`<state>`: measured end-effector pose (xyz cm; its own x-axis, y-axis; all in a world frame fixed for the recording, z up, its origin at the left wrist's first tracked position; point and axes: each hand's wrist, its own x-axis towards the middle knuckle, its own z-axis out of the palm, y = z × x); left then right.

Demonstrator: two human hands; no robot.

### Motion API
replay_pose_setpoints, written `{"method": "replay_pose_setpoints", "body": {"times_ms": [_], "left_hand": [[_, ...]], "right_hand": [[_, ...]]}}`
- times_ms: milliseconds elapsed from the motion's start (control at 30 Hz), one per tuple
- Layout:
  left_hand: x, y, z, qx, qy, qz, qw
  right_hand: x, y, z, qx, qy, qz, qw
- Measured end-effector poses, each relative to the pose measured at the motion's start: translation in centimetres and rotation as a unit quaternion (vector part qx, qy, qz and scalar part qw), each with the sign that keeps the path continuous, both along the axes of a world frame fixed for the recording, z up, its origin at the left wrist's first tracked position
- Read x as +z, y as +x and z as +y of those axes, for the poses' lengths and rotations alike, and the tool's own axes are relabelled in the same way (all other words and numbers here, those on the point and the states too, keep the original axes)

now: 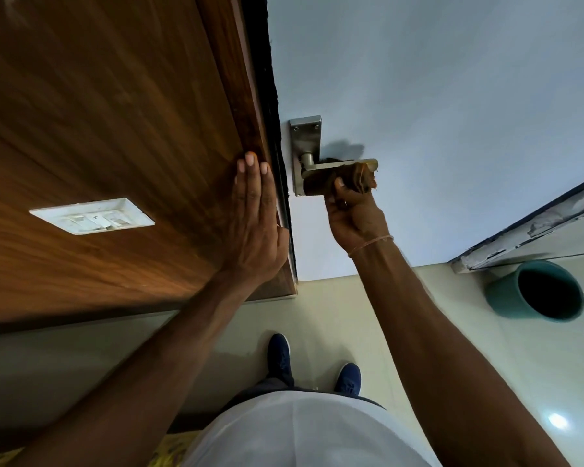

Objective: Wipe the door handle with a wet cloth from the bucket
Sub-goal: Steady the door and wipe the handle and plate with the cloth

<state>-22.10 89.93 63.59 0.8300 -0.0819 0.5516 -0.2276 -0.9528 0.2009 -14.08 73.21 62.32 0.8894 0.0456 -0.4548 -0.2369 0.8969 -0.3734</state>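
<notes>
A silver lever door handle (309,153) on a steel backplate is fixed to the pale blue door (435,96). A brown cloth (358,178) is wrapped around the lever. My right hand (354,214) is closed on the cloth and grips the lever through it from below. My left hand (256,217) lies flat, fingers together, against the wooden panel (115,112) beside the door's edge. The teal bucket (536,291) stands on the floor at the right, its inside dark.
A white switch plate (91,215) is set into the wooden panel at the left. My two blue shoes (278,355) stand on the cream tiled floor (351,315) below the door. A worn white frame edge (526,230) runs along the right.
</notes>
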Motion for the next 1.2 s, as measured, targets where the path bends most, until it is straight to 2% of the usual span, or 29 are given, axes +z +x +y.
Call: {"method": "replay_pose_setpoints", "body": {"times_ms": [233, 333, 433, 700, 1200], "left_hand": [[-0.4, 0.3, -0.7, 0.026, 0.008, -0.007, 1.0], [-0.3, 0.4, -0.6, 0.016, 0.003, -0.009, 1.0], [-0.3, 0.4, -0.6, 0.017, -0.008, -0.006, 1.0], [-0.6, 0.7, -0.8, 0.021, 0.002, -0.012, 1.0], [-1.2, 0.9, -0.6, 0.028, -0.001, -0.004, 1.0]], "right_hand": [[1.8, -0.5, 4.1, 0.066, 0.008, 0.043, 0.997], [1.8, 0.0, 1.4, 0.04, 0.001, 0.035, 0.999], [0.9, 0.2, -0.9, 0.035, 0.037, 0.015, 0.999], [-0.4, -0.1, 2.1, 0.09, 0.073, -0.011, 0.993], [-1.0, 1.9, -5.7, 0.117, -0.089, -0.094, 0.985]]}}
